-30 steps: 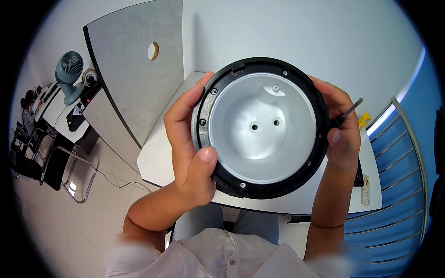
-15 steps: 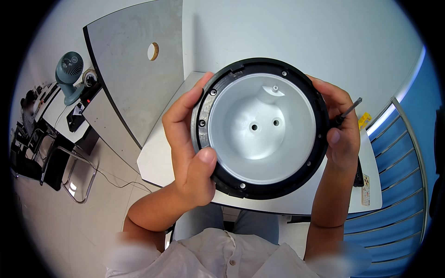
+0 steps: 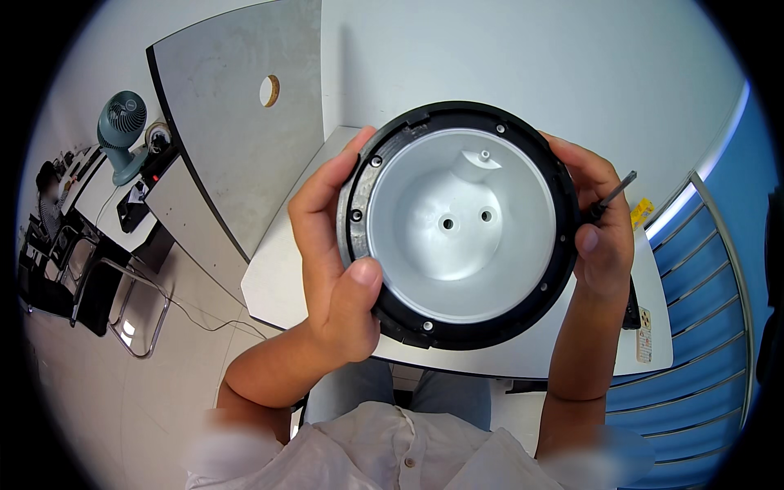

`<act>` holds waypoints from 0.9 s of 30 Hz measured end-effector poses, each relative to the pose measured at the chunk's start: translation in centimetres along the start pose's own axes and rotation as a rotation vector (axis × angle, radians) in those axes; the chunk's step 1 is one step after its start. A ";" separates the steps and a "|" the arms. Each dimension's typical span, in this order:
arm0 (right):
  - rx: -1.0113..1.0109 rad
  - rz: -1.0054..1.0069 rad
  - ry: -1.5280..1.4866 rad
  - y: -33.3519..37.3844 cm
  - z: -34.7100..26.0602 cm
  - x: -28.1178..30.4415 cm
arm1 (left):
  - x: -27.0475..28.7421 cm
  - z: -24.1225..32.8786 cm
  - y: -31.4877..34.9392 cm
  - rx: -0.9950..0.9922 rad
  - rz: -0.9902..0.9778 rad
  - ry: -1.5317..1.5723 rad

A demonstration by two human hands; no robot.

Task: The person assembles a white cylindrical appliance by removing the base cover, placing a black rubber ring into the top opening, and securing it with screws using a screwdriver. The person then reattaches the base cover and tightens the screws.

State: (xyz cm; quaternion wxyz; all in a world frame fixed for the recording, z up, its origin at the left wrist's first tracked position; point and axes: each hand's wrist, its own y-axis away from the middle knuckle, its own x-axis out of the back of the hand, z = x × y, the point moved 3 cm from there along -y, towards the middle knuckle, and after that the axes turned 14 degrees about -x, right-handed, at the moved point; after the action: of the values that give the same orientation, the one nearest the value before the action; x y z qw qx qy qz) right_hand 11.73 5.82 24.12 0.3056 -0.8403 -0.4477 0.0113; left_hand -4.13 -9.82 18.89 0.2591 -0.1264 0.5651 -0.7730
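Held up above the table is a round housing with a black ring rim [image 3: 531, 309] and a smooth silver metal bowl [image 3: 433, 257] inside. Its open side faces me. Two small holes show in the bowl's floor, and a small raised nub [image 3: 485, 155] sits on its far wall. Several screw holes dot the rim. My left hand [image 3: 335, 261] grips the left side, thumb on the rim. On the right side my right hand [image 3: 606, 237] clasps the housing and also holds a screwdriver [image 3: 618, 191], its metal shaft pointing up and right. The screwdriver's handle is mostly hidden.
Behind the housing lies a white table [image 3: 278, 282]. At its right are a yellow item [image 3: 641, 212], a pale remote-like strip [image 3: 644, 335] and a dark object [image 3: 632, 310]. A grey partition [image 3: 237, 122] stands left, metal railing [image 3: 739, 302] right. Farther left are a fan [image 3: 124, 122] and a person [image 3: 49, 192].
The housing and both hands stay almost still, with only a very slight shift of the rim. In the background at far left, the person has moved a little.
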 end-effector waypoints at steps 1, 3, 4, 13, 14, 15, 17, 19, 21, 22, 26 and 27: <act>-0.002 0.002 -0.003 -0.1 0.1 0.1 | -0.1 -0.1 0.0 -0.001 0.001 0.002; 0.000 0.003 0.000 0.0 0.0 0.1 | -0.1 0.0 0.0 -0.003 0.003 0.003; 0.002 0.002 0.000 0.0 0.0 0.1 | 0.0 0.0 0.0 0.001 0.003 0.000; 0.004 0.008 0.002 0.0 -0.1 0.1 | -0.2 0.1 -0.1 0.008 -0.001 0.005; 0.003 0.008 0.002 0.0 -0.1 0.1 | -0.2 0.1 -0.1 0.009 -0.001 0.004; 0.003 0.008 0.002 0.0 -0.1 0.1 | -0.2 0.1 -0.1 0.005 -0.001 0.008; 0.003 0.011 0.002 0.1 -0.1 0.1 | -0.3 0.0 -0.1 -0.003 -0.001 0.018; 0.004 0.010 0.001 0.1 -0.2 0.1 | -0.2 -0.1 0.0 -0.005 -0.001 0.030; 0.003 0.014 0.002 0.1 -0.1 0.1 | -0.3 -0.1 -0.1 -0.007 -0.003 0.046; 0.002 0.014 0.001 0.1 -0.1 0.1 | -0.3 -0.1 -0.1 -0.008 -0.004 0.056; -0.001 0.020 0.003 0.1 -0.1 0.1 | -0.2 0.0 -0.3 -0.003 -0.033 0.042; -0.003 0.021 0.002 0.0 -0.1 0.1 | -0.2 0.0 -0.3 -0.004 -0.032 0.045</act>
State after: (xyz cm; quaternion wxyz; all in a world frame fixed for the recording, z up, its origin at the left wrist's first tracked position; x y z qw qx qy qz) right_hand 11.83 5.81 24.21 0.3047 -0.8453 -0.4386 0.0128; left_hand -4.02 -9.63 19.24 0.2338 -0.1187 0.5701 -0.7787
